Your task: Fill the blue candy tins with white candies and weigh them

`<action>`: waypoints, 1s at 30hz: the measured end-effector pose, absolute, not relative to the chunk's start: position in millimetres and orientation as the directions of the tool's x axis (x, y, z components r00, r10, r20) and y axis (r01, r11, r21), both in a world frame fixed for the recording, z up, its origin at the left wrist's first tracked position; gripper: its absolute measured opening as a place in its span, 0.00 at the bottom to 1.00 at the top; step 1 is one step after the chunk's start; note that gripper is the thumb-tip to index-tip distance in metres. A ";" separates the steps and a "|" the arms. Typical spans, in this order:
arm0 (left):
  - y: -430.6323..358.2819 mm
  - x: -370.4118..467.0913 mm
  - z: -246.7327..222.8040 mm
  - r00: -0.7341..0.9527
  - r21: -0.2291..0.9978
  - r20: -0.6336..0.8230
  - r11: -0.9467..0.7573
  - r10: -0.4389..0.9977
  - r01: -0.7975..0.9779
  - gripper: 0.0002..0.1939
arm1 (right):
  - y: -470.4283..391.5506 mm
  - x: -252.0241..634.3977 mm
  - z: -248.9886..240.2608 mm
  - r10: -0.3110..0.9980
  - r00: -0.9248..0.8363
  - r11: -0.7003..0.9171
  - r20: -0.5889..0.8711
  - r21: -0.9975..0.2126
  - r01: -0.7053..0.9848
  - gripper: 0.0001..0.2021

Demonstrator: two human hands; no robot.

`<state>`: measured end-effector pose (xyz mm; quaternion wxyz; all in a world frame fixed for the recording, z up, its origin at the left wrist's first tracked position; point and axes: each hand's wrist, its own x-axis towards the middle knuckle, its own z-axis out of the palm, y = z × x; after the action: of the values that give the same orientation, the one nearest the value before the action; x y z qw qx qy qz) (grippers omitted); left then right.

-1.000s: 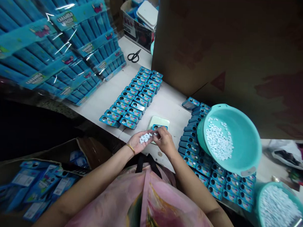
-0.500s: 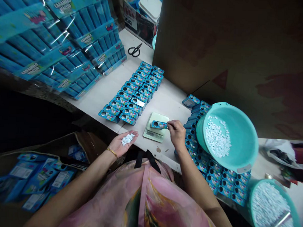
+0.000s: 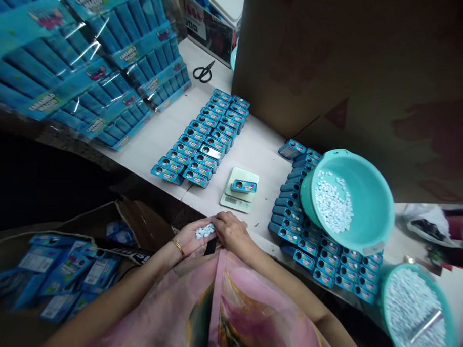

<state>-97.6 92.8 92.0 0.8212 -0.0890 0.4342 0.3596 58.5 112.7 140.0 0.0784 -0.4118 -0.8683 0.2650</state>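
Note:
A small heap of pale blue-white candies (image 3: 205, 231) rests in the cupped palm of my left hand (image 3: 193, 236), just above my lap. My right hand (image 3: 231, 233) meets it from the right, its fingers curled together at the edge of the heap. Whether a candy is between those fingertips is hidden. Beyond the hands, a small blue candy box (image 3: 244, 186) with a round hole in its top stands alone on a pale digital kitchen scale (image 3: 233, 203). Neither hand touches the box or the scale.
Rows of blue boxes (image 3: 190, 141) stand left of the scale, more boxes (image 3: 291, 216) to its right. A turquoise basin (image 3: 371, 198) of candies overlaps those; a fuller tub (image 3: 452, 323) holds a metal scoop (image 3: 425, 326). Scissors (image 3: 203, 73), wrapped display packs (image 3: 105, 83) and a cardboard panel (image 3: 296, 69) lie farther back.
My right hand has let go of the box on the scale and come down and left to the candies in my left palm. My left hand has shifted slightly right and down.

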 end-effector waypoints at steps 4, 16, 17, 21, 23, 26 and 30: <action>87.6 -97.4 89.6 0.386 0.135 -0.794 0.755 0.470 -0.641 0.11 | 107.9 60.6 136.4 0.738 -0.663 0.529 -0.124 -0.502 0.684 0.10; 83.4 -119.0 97.5 0.337 0.102 -0.798 0.663 0.500 -0.741 0.18 | 187.0 144.5 121.7 0.957 -0.255 0.289 0.139 -0.543 0.789 0.24; 83.6 -119.9 97.9 0.320 0.109 -0.800 0.649 0.507 -0.753 0.18 | 191.1 142.4 122.3 0.951 -0.279 0.305 0.133 -0.536 0.787 0.24; 90.6 -115.8 101.2 0.332 0.123 -0.767 0.634 0.548 -0.763 0.18 | 176.6 108.5 132.8 0.891 -0.440 0.415 0.113 -0.598 0.686 0.17; 96.8 -110.4 102.8 0.356 0.130 -0.736 0.636 0.576 -0.761 0.16 | 160.0 85.7 138.3 0.819 -0.568 0.486 0.086 -0.630 0.605 0.14; 104.6 -102.1 103.7 0.352 0.164 -0.703 0.623 0.618 -0.765 0.14 | 142.6 62.0 141.0 0.734 -0.678 0.557 0.016 -0.586 0.589 0.12; 110.6 -93.2 102.4 0.370 0.168 -0.698 0.643 0.613 -0.748 0.15 | 140.4 61.6 135.7 0.691 -0.723 0.616 -0.011 -0.513 0.598 0.10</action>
<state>-93.2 110.6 102.4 0.8228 -0.0887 0.3798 0.4134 61.6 140.4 135.7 0.0941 -0.3604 -0.8940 0.2490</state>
